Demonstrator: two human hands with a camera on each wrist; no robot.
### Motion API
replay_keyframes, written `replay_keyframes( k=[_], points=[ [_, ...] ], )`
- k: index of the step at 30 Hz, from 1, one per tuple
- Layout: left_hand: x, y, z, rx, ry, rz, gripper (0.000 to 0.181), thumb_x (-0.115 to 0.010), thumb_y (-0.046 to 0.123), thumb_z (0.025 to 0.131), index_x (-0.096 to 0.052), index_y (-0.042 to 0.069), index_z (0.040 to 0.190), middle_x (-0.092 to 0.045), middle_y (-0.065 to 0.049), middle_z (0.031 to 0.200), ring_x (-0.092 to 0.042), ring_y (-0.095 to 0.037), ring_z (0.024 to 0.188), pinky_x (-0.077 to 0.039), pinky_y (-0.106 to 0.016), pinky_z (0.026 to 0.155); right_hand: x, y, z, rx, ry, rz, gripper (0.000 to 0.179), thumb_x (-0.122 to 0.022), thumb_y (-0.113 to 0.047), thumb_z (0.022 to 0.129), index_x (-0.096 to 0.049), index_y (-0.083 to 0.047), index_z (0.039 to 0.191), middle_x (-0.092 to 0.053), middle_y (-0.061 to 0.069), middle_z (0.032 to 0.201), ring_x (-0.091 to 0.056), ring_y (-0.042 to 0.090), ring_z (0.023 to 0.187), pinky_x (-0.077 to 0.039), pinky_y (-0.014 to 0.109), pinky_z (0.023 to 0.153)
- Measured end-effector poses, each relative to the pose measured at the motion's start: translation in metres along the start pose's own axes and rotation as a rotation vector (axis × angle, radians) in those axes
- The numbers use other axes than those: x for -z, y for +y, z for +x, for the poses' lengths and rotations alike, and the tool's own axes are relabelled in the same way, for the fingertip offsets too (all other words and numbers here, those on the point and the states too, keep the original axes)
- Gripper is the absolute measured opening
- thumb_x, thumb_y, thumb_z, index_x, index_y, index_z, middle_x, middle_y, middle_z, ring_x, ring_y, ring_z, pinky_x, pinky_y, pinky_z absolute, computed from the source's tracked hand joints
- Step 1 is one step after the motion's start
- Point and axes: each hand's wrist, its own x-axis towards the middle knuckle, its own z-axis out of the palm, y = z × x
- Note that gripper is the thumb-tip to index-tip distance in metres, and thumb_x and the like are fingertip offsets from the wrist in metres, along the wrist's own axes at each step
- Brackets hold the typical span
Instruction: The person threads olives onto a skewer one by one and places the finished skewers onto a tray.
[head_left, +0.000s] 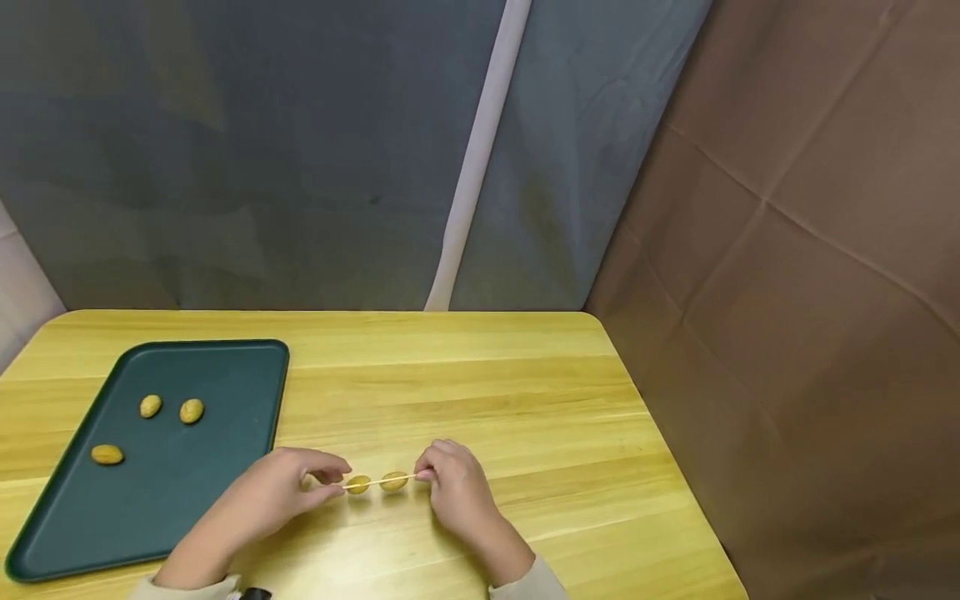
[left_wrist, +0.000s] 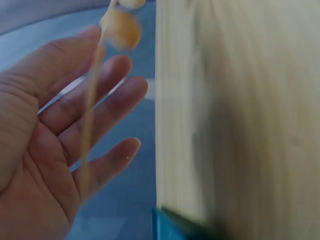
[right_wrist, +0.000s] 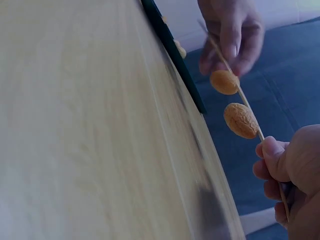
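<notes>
A thin wooden skewer (head_left: 378, 481) carries two wrinkled golden-brown oval pieces, the right one (head_left: 393, 481) and the left one (head_left: 358, 484), a short way apart. My right hand (head_left: 459, 487) pinches the skewer's right end between thumb and curled fingers; the right wrist view shows the stick (right_wrist: 284, 196) running on into that hand. At the other end, my left hand (head_left: 288, 487) has its thumb and fingertips right at the left piece (right_wrist: 224, 82). In the left wrist view the skewer (left_wrist: 88, 125) crosses in front of the palm, and the other fingers are loosely spread.
To the left lies a dark green tray (head_left: 210, 492) with a raised rim, beside my left forearm. Three similar oval pieces sit in it: one (head_left: 107, 454), another (head_left: 150, 406) and a third (head_left: 191, 411). The wooden table (head_left: 525, 400) meets cloth curtains (head_left: 300, 167) behind.
</notes>
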Motion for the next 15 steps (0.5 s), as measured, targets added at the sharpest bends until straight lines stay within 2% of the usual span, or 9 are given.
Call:
replay_keyframes(
  k=[3, 8, 11, 13, 15],
  points=[
    [0.015, -0.011, -0.006, 0.064, 0.022, 0.033, 0.022, -0.076, 0.026, 0.093, -0.077, 0.016, 0.112, -0.074, 0.009, 0.099, -0.069, -0.008, 0.087, -0.056, -0.035, 0.071, 0.004, 0.006, -0.002, -0.035, 0.010, 0.006, 0.007, -0.075, -0.018, 0.085, -0.070, -0.015, 0.083, -0.063, -0.012, 0.081, -0.057, 0.000, 0.078, -0.051, 0.020, 0.079],
    [0.057, -0.042, -0.021, 0.261, 0.052, 0.153, 0.035, -0.071, 0.031, 0.097, -0.073, 0.004, 0.119, -0.074, -0.007, 0.103, -0.069, -0.027, 0.088, -0.055, -0.047, 0.070, 0.009, 0.017, -0.004, -0.065, 0.019, 0.009, 0.007, -0.074, -0.017, 0.086, -0.069, -0.015, 0.083, -0.062, -0.012, 0.082, -0.058, 0.002, 0.080, -0.051, 0.021, 0.077],
    [0.086, -0.068, -0.034, 0.397, 0.123, 0.254, 0.037, -0.071, 0.026, 0.097, -0.069, -0.004, 0.118, -0.072, -0.015, 0.094, -0.066, -0.032, 0.079, -0.051, -0.048, 0.062, 0.010, 0.019, -0.004, -0.073, 0.019, 0.013, 0.007, -0.074, -0.017, 0.087, -0.068, -0.016, 0.083, -0.062, -0.013, 0.083, -0.058, 0.003, 0.081, -0.051, 0.021, 0.077],
    [0.099, -0.087, -0.044, 0.474, 0.190, 0.316, 0.036, -0.073, 0.018, 0.094, -0.065, -0.010, 0.115, -0.068, -0.025, 0.092, -0.064, -0.039, 0.077, -0.050, -0.050, 0.061, 0.010, 0.020, -0.004, -0.084, 0.017, 0.018, 0.008, -0.074, -0.017, 0.087, -0.068, -0.017, 0.083, -0.062, -0.013, 0.083, -0.058, 0.003, 0.081, -0.051, 0.021, 0.077],
    [0.107, -0.105, -0.055, 0.511, 0.243, 0.354, 0.036, -0.076, 0.007, 0.087, -0.061, -0.015, 0.111, -0.063, -0.035, 0.094, -0.062, -0.045, 0.074, -0.049, -0.052, 0.060, 0.010, 0.021, -0.004, -0.089, 0.014, 0.022, 0.008, -0.075, -0.017, 0.087, -0.068, -0.017, 0.083, -0.061, -0.013, 0.082, -0.058, 0.003, 0.081, -0.051, 0.021, 0.077]
  ],
)
